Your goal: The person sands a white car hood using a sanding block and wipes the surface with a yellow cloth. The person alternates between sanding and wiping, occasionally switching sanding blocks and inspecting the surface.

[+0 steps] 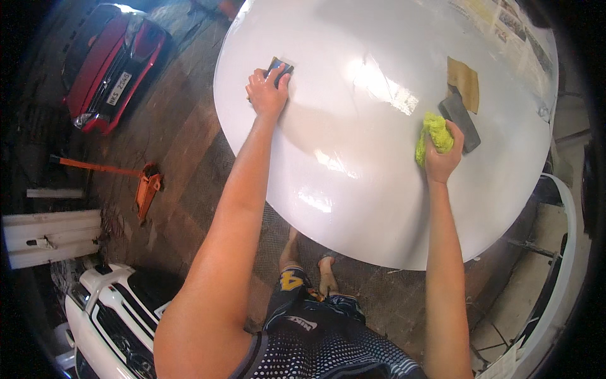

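A large white car panel (353, 208), glossy and wet in patches, spreads out before me. Near its left edge, my left hand (268, 93) is closed over a small dark sanding block (281, 66), pressed to the surface; the fingers cover most of it. On the right side, my right hand (444, 158) grips a bunched yellow-green cloth (435, 131) at the panel. Just beyond that hand lies a long dark grey block (463, 126). A curled brown sheet of sandpaper (466, 83) touches the block's far end.
Newspaper masking (511, 28) covers the panel's far right. A red car (113, 69) stands at the far left, with an orange floor jack (148, 183) on the dark floor. At lower left is a white car front (117, 309); a curved white part (565, 265) stands right.
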Tool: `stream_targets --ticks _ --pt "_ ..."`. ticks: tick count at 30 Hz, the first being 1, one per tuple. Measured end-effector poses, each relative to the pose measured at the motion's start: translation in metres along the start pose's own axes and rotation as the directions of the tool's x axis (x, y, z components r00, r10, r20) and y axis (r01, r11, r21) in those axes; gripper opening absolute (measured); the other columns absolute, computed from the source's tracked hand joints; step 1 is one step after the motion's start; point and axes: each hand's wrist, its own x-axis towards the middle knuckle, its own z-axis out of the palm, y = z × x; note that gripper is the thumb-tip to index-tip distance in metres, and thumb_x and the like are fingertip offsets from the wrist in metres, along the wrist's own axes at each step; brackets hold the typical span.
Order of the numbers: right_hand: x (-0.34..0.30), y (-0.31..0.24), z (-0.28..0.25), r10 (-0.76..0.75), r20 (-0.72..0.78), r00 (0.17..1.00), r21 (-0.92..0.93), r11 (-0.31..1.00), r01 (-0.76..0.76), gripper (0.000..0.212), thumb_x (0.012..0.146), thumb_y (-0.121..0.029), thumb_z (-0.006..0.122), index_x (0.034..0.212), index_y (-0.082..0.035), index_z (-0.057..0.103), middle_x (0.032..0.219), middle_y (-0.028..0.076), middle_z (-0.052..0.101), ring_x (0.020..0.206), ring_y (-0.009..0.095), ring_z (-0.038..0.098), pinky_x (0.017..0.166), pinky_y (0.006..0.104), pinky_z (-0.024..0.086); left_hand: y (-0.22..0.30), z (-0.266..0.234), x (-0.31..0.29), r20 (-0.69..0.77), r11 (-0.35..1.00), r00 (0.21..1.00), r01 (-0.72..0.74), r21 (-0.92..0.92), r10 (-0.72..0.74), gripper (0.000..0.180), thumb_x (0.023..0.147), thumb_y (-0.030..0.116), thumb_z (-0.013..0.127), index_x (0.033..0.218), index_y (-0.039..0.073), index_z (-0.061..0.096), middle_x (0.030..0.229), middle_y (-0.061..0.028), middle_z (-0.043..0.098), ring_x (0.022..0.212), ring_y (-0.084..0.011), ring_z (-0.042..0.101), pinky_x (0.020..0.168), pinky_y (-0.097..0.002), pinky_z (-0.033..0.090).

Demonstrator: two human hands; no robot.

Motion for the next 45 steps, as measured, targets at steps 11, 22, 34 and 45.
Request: stream_targets --ticks 11,22,34,45 --pt "-0.012 0.014 -0.014 0.101 -0.003 0.995 -0.057 0.993 -0.101 0.056 0.074 0.003 0.078 0.127 -0.005 0.062 0.124 0.012 0.064 0.117 0.029 0.061 0.105 0.0376 0.046 0.070 -0.079 -0.172 0.122 0.829 0.884 -0.364 -0.425 0.451 0.025 0.090 0.024 0.075 0.114 0.029 0.078 0.126 -0.0177 0.064 0.108 -0.0348 0.061 0.092 -0.0527 0.044" --pt "-0.021 0.024 -0.014 0.263 -0.073 0.962 -0.045 0.963 -0.267 0.056 0.076 0.003 0.077 0.129 -0.005 0.061 0.127 0.010 0.063 0.120 0.025 0.060 0.108 0.0364 0.045 0.018 0.031 0.006 -0.033 0.952 0.971 -0.240 -0.189 0.239 0.028 0.090 0.039 0.075 0.104 0.014 0.074 0.104 -0.0135 0.061 0.098 -0.0362 0.057 0.083 -0.0527 0.044" --pt "-0.018 0.014 0.000 0.338 -0.114 0.934 -0.027 0.939 -0.343 0.057 0.076 0.003 0.075 0.130 -0.004 0.061 0.128 0.010 0.064 0.119 0.024 0.060 0.108 0.0361 0.045 0.010 0.056 0.091 -0.085 0.961 0.978 -0.201 -0.191 0.188 0.025 0.095 0.034 0.069 0.097 0.010 0.075 0.109 -0.0163 0.063 0.095 -0.0366 0.056 0.082 -0.0512 0.044" --pt "-0.019 0.012 -0.001 0.337 -0.154 0.929 -0.039 0.937 -0.346 0.057 0.074 -0.001 0.076 0.130 -0.007 0.062 0.125 0.009 0.065 0.117 0.025 0.062 0.106 0.0357 0.046 -0.004 0.081 0.125 -0.001 0.949 0.954 -0.300 -0.098 0.301 0.036 0.093 0.045 0.069 0.113 0.015 0.075 0.112 -0.0184 0.062 0.101 -0.0376 0.056 0.089 -0.0507 0.043"
